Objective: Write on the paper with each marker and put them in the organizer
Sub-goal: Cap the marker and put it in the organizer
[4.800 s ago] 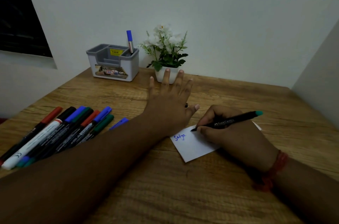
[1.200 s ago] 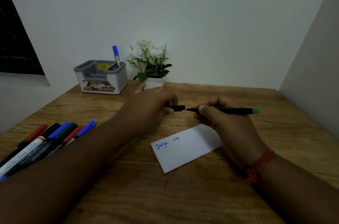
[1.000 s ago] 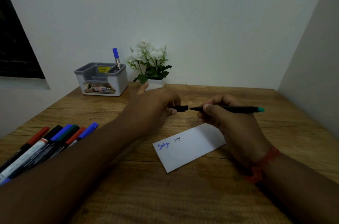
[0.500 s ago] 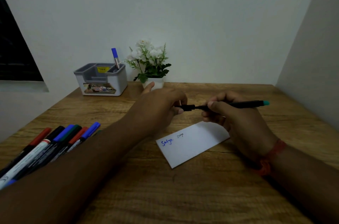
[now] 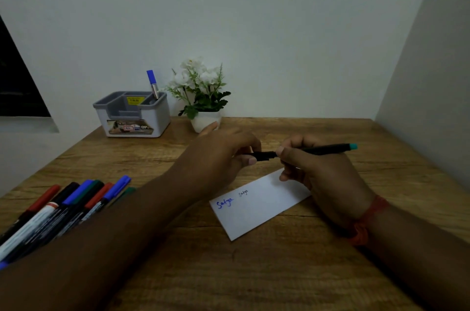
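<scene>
My right hand (image 5: 320, 173) grips a thin black marker (image 5: 328, 149) with a teal end, held level above the table. My left hand (image 5: 223, 158) pinches the marker's black cap (image 5: 263, 155), which sits over the tip end against my right fingers. Below the hands lies a white paper (image 5: 259, 206) with one word written in blue and the same word in small dark letters. The grey and white organizer (image 5: 133, 114) stands at the back left with one blue-capped marker (image 5: 152, 83) upright in it. Several markers (image 5: 63, 209) lie in a row at the left.
A small white pot of white flowers (image 5: 201, 97) stands right of the organizer, just behind my left hand. Walls close the wooden table (image 5: 254, 272) at the back and the right. A dark window is at the far left.
The right hand lifted the marker off the paper after writing the small word. The left hand picked up the cap, and cap and tip have come together over the last second.
</scene>
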`<act>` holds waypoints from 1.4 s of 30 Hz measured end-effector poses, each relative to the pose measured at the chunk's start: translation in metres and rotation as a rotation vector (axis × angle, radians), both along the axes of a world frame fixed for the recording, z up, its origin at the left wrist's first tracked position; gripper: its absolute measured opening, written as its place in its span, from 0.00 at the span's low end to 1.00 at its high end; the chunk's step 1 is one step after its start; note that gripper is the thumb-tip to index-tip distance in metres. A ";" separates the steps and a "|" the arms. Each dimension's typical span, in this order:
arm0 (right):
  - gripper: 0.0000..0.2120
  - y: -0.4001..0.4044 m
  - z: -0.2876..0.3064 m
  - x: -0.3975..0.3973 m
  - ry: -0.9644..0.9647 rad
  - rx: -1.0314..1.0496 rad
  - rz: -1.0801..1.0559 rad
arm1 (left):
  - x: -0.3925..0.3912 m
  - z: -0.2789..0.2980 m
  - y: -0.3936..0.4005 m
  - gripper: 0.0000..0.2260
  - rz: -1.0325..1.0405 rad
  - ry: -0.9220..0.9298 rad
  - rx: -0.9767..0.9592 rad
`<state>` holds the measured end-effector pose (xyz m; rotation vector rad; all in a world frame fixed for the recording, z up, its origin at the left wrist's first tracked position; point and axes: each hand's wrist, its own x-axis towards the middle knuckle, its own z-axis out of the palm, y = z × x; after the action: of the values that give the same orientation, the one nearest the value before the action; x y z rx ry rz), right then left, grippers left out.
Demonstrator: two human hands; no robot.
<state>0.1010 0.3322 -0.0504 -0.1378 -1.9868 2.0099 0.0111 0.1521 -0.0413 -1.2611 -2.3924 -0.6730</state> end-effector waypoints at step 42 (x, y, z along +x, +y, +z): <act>0.08 -0.144 0.130 -0.169 0.243 1.318 -0.099 | -0.081 0.018 -0.165 0.38 0.748 0.011 -0.249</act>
<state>-0.0681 0.1879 0.0800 0.2823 -2.5759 0.3353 -0.0698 -0.0133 -0.0232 -0.3520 -2.7128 -0.1406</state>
